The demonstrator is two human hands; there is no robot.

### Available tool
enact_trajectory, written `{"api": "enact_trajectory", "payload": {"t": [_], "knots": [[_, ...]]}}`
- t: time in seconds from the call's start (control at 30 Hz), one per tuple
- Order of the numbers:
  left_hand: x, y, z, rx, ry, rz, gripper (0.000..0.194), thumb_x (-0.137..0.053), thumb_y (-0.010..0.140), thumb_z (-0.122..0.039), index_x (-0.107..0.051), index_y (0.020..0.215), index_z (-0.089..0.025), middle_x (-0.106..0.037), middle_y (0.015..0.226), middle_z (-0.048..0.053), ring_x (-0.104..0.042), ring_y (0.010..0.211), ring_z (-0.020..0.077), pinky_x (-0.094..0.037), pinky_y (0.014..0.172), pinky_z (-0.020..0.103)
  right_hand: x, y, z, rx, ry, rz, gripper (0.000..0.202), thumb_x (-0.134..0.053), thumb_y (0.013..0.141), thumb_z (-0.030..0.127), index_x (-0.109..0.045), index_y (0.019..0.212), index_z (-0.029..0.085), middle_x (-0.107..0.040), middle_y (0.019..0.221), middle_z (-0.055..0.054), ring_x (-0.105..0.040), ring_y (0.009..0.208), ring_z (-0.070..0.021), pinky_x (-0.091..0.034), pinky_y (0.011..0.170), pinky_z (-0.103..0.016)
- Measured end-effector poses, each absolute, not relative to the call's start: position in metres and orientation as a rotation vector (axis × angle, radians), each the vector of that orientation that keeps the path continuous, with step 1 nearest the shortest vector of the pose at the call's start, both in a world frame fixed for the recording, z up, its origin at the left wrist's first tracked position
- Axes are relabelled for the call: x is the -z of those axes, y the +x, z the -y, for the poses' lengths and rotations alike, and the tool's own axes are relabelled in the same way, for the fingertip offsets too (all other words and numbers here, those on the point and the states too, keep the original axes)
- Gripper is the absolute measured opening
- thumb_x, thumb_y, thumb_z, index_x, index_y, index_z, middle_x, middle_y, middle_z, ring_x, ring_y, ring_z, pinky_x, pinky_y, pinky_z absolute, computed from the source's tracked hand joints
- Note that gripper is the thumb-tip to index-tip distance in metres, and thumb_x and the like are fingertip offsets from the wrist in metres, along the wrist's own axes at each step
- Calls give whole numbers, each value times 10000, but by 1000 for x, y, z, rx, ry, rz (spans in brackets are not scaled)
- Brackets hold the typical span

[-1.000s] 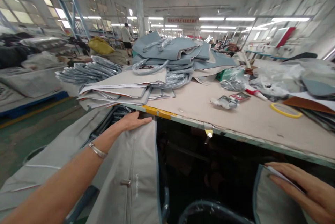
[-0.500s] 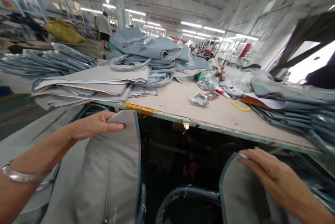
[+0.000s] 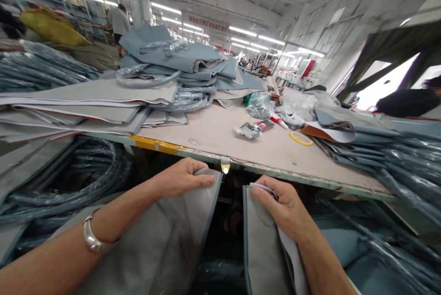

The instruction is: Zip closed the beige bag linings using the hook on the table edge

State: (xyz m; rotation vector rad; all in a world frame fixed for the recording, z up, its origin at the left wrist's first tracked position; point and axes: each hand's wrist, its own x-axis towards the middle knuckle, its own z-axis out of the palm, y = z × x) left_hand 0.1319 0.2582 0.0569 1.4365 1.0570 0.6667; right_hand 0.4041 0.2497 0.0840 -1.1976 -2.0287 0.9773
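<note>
My left hand pinches the top corner of a grey fabric panel with blue-grey edging and a zip line down it. A silver bracelet is on that wrist. My right hand grips the top of another grey fabric panel, also edged in blue-grey, with a white layer folded behind it. Both panels hang in front of the table edge, their bound edges facing each other across a narrow dark gap. Their lower parts run out of view, so whether they join cannot be seen.
On the table lie stacked grey panels, blue-grey pieces with plastic-wrapped tubing, a yellow ring and clear plastic bags. Wrapped blue-grey bundles are piled at right. A person stands far left.
Both hands have come closer together, each bringing its panel toward the middle, and the gap between the panels has narrowed. The camera view has turned slightly to the right.
</note>
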Motion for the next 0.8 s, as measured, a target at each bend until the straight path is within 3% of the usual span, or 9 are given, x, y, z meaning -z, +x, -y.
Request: {"api": "enact_trajectory", "payload": {"t": [0.13,0.37,0.63,0.8], "knots": [[-51,138,-267,-696,1193,-981,534,-785,684,-619,-553,728,-140,-501,624,-20,-430,522,78,-353,467,159,-78,395,-269,-1122,-1250,1983,460,-582,880,566,-569,714,137,-450,619,7,-378,582,-103,-297,529,-216],[-41,134,-278,-635,1127,-958,482,-795,721,-564,-581,725,-132,-537,633,-6,-462,518,76,-368,470,153,-66,382,-293,-1290,-1284,1930,446,-628,818,543,-522,654,142,-379,582,23,-314,551,-86,-247,498,-214],[-38,134,-287,-613,1215,-1017,515,-782,709,-524,-449,606,-146,-406,555,-38,-342,488,52,-248,446,153,-60,374,-301,-1319,-1335,1926,418,-623,772,523,-519,631,144,-382,566,19,-316,535,-86,-238,489,-217],[-36,133,-292,-588,1221,-1014,497,-775,708,-508,-454,604,-143,-422,567,-32,-346,498,53,-248,446,158,-59,374,-304,-1309,-1341,1941,414,-619,768,517,-510,619,147,-375,558,21,-311,527,-84,-232,484,-217]]}}
